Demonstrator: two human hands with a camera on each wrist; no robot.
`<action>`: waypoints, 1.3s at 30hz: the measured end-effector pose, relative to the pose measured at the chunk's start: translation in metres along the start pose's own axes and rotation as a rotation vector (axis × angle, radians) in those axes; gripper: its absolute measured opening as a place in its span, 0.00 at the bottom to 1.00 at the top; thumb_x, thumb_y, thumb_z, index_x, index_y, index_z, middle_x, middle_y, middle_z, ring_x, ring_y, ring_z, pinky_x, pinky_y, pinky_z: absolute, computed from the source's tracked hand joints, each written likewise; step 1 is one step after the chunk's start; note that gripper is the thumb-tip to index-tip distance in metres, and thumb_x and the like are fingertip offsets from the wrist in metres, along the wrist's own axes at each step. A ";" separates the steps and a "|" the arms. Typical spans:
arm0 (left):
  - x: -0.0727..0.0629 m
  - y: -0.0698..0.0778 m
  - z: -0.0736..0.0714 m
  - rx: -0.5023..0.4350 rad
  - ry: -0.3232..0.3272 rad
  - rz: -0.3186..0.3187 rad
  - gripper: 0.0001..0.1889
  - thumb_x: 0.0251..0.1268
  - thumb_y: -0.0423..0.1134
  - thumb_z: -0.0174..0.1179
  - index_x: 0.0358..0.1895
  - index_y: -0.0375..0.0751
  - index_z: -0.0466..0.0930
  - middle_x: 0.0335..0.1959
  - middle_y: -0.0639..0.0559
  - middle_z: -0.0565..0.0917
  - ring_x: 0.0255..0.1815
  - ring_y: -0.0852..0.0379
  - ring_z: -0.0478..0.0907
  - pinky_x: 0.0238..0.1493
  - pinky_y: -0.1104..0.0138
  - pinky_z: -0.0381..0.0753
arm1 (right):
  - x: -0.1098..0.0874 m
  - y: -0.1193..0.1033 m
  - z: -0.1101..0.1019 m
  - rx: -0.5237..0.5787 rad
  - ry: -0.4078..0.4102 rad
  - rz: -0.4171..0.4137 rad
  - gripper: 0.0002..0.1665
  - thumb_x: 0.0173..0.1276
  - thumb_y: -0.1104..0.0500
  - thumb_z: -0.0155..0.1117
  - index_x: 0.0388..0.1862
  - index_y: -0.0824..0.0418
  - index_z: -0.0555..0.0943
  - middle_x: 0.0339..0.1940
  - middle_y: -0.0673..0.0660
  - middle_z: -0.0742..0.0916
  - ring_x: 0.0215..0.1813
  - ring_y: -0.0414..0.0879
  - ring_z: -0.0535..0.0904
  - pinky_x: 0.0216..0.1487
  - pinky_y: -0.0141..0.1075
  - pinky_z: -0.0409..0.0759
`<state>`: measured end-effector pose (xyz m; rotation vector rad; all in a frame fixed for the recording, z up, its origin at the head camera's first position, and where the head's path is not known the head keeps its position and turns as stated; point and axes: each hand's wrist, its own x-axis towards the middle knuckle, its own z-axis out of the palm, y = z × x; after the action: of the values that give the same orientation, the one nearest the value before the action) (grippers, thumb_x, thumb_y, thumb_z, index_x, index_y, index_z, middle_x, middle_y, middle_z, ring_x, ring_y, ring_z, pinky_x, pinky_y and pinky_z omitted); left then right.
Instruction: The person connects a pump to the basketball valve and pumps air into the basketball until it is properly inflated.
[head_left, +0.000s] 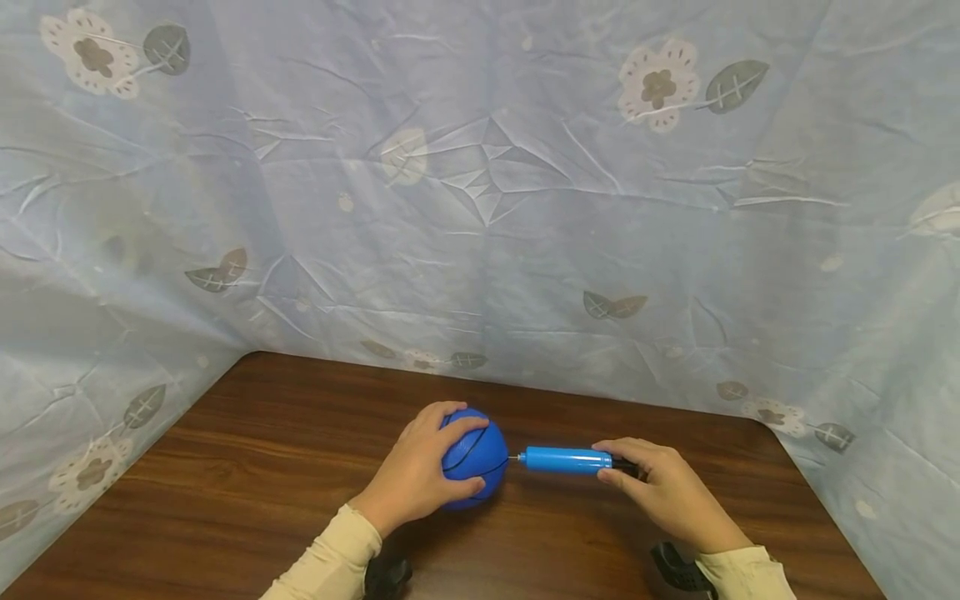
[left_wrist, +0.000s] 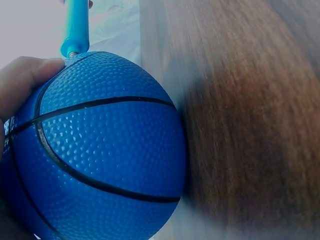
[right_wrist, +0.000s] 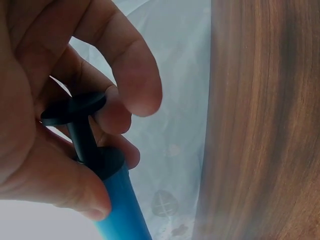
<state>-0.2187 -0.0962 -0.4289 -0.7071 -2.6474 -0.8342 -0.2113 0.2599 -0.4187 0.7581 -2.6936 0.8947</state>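
Note:
A small blue basketball (head_left: pixel 480 454) with black seam lines rests on the wooden table, its pebbled surface plain in the left wrist view. My left hand (head_left: pixel 423 471) grips it from the left, thumb low and fingers over the top. A light-blue hand pump (head_left: pixel 562 460) points at the ball's right side, its thin metal needle (head_left: pixel 513 457) reaching the ball. How deep the needle sits cannot be seen. My right hand (head_left: pixel 663 483) pinches the pump's handle end between thumb and fingers. The right wrist view shows the black plunger handle (right_wrist: pixel 75 109) slightly out of the barrel, near the palm.
The dark brown table (head_left: pixel 300 433) reaches back to a pale blue curtain (head_left: pixel 480 250) with flower and leaf prints, which also hangs at both sides. Black wrist straps (head_left: pixel 678 567) sit below the cream sleeves (head_left: pixel 330 554).

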 end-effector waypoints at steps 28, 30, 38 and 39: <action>0.000 -0.001 0.002 -0.024 0.004 -0.006 0.37 0.51 0.57 0.79 0.68 0.65 0.76 0.73 0.49 0.69 0.71 0.39 0.69 0.60 0.38 0.76 | -0.004 0.001 -0.003 0.008 0.010 -0.006 0.22 0.70 0.52 0.72 0.62 0.49 0.84 0.59 0.51 0.87 0.36 0.33 0.78 0.32 0.31 0.78; 0.000 -0.001 0.002 -0.022 0.005 -0.007 0.37 0.51 0.57 0.79 0.68 0.65 0.76 0.73 0.49 0.68 0.71 0.39 0.68 0.60 0.38 0.76 | -0.003 0.000 -0.003 0.002 0.005 -0.001 0.22 0.70 0.51 0.72 0.62 0.49 0.84 0.59 0.51 0.87 0.36 0.33 0.77 0.32 0.31 0.78; -0.001 -0.001 0.001 -0.017 0.012 -0.016 0.38 0.50 0.56 0.79 0.68 0.65 0.77 0.73 0.49 0.69 0.71 0.39 0.68 0.61 0.38 0.76 | -0.001 -0.003 -0.005 -0.013 -0.004 0.007 0.22 0.70 0.50 0.72 0.62 0.48 0.84 0.59 0.49 0.87 0.34 0.33 0.76 0.32 0.31 0.77; -0.001 -0.001 0.001 -0.018 0.011 -0.017 0.37 0.50 0.57 0.79 0.68 0.65 0.77 0.73 0.49 0.69 0.71 0.38 0.69 0.61 0.38 0.76 | -0.001 -0.003 -0.005 -0.012 -0.004 0.009 0.22 0.70 0.50 0.72 0.62 0.49 0.84 0.58 0.49 0.87 0.34 0.33 0.76 0.32 0.31 0.77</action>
<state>-0.2187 -0.0967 -0.4305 -0.6828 -2.6430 -0.8652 -0.2089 0.2615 -0.4136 0.7471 -2.7052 0.8798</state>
